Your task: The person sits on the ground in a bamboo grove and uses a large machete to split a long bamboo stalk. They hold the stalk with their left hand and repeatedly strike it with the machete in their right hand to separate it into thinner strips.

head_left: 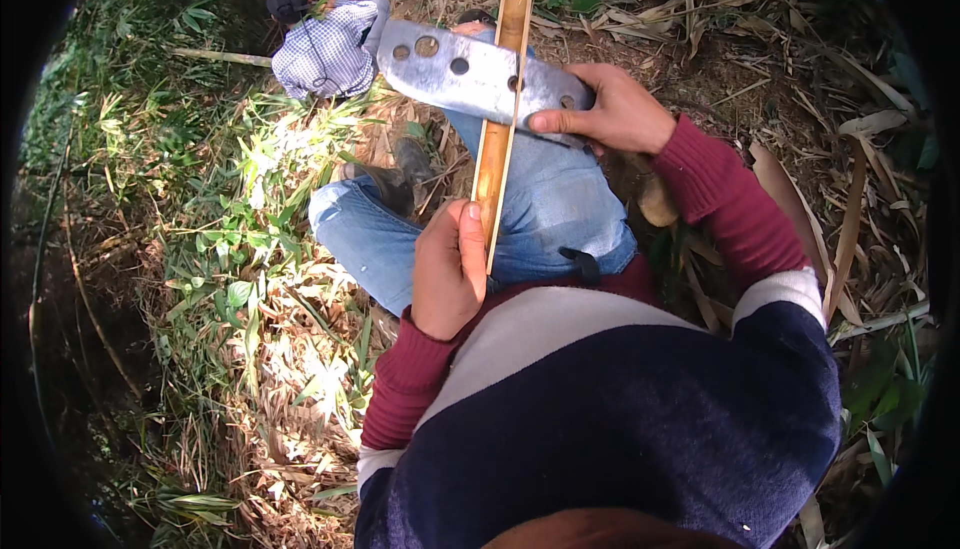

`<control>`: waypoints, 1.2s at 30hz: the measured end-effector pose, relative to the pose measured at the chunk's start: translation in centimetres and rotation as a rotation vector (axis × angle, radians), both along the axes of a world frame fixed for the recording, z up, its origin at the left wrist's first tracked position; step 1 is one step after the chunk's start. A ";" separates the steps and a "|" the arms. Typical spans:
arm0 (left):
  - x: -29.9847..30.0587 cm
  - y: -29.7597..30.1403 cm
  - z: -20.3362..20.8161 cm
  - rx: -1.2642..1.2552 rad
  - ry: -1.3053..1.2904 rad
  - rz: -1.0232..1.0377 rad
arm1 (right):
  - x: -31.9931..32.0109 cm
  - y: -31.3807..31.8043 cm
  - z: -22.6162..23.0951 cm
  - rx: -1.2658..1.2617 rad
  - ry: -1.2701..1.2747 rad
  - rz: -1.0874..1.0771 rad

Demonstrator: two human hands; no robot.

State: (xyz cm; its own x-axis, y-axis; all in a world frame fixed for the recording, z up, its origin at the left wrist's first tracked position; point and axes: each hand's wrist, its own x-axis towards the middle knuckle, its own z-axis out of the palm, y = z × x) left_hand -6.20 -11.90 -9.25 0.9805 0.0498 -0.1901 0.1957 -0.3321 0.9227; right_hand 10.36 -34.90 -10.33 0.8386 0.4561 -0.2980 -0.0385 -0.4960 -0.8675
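Observation:
A split bamboo strip [492, 171] runs from the top of the view down to my lap. My left hand [452, 267] is closed round its lower end, thumb along the strip. Across the strip lies a wide, flat metal plate [470, 71], blade-like, with a rounded left end and several round holes. My right hand [612, 114] grips the plate's right end, thumb on top and fingers mostly hidden beneath. The pale edge of the bamboo crosses in front of the plate; whether the plate cuts into it I cannot tell.
My legs in blue jeans [560, 199] are bent under the strip, with a dark boot [392, 187] to the left. At the upper left another person [322, 49] in a checked shirt and dark cap is near a pole [220, 56]. Dry leaves [870, 139] and green plants [235, 239] surround me.

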 end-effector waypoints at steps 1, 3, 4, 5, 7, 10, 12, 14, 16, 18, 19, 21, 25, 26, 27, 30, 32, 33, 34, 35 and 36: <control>0.0 0.1 -0.3 0.007 -0.016 0.008 | 0.1 0.4 -0.2 -0.025 -0.014 0.032; 0.2 0.3 -1.1 -0.027 -0.041 0.034 | 0.6 0.3 -0.9 -0.006 -0.122 -0.011; 0.4 0.4 -1.3 -0.043 -0.053 0.047 | 0.3 0.4 -0.8 -0.003 -0.060 -0.031; 0.7 0.1 -1.2 -0.096 -0.050 0.061 | 0.5 0.5 -0.3 0.000 -0.010 -0.044; 1.3 -0.8 -1.0 -0.201 -0.044 0.087 | -0.5 0.8 -0.9 0.051 -0.073 -0.014; 2.0 -0.5 -1.0 -0.285 0.045 0.080 | -1.0 1.2 -0.3 -0.006 -0.048 0.050; 2.7 -0.7 -1.1 -0.386 0.099 0.094 | -0.9 1.4 0.4 0.029 0.099 -0.030; 3.2 -1.1 -0.7 -0.521 0.151 0.099 | -1.2 1.3 0.8 0.068 0.097 -0.036; 3.9 -1.4 -0.5 -0.596 0.163 0.103 | -1.0 1.3 1.4 0.074 0.081 -0.048; 4.5 -1.6 -0.7 -0.608 0.144 0.108 | -0.6 1.4 2.0 0.050 0.059 -0.069; 4.5 -1.7 -0.8 -0.598 0.135 0.116 | -0.6 1.2 2.0 0.043 0.056 -0.051; 4.5 -1.8 -1.1 -0.579 0.118 0.129 | -0.5 0.7 1.9 0.029 0.051 -0.019; 5.2 -1.0 -2.4 -0.570 0.089 0.126 | -1.1 1.2 1.6 0.027 0.034 0.010; 5.0 -0.9 -2.3 -0.567 0.096 0.118 | -0.7 1.3 1.5 0.051 0.046 -0.035; 4.8 -0.8 -2.2 -0.565 0.104 0.110 | -0.3 1.5 1.4 0.074 0.057 -0.080; 4.9 -1.6 -1.8 -0.548 0.087 0.166 | -0.2 1.1 1.7 0.102 0.120 0.036; 4.9 -1.1 -2.4 -0.416 -0.005 0.114 | -0.3 0.9 1.4 0.169 0.156 0.145; 4.9 -0.9 -2.5 -0.353 -0.051 0.087 | 0.0 0.7 1.3 0.253 0.178 0.074; 4.5 -0.7 -2.2 -0.234 -0.016 0.109 | 0.6 0.5 1.3 0.337 0.199 0.004; 4.3 -0.3 -3.1 -0.112 -0.168 0.067 | 1.1 0.2 1.2 0.425 0.218 -0.072; 3.8 0.4 -4.6 0.017 -0.320 0.034 | 2.0 -0.1 0.9 0.605 0.263 -0.186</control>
State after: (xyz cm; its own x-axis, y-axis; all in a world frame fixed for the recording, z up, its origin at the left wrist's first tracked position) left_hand -2.38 -11.51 -13.86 0.9882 0.0837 0.1285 -0.0921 -0.3467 0.9334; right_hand 12.33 -35.00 -9.41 0.8538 0.4619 -0.2403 -0.3230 0.1081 -0.9402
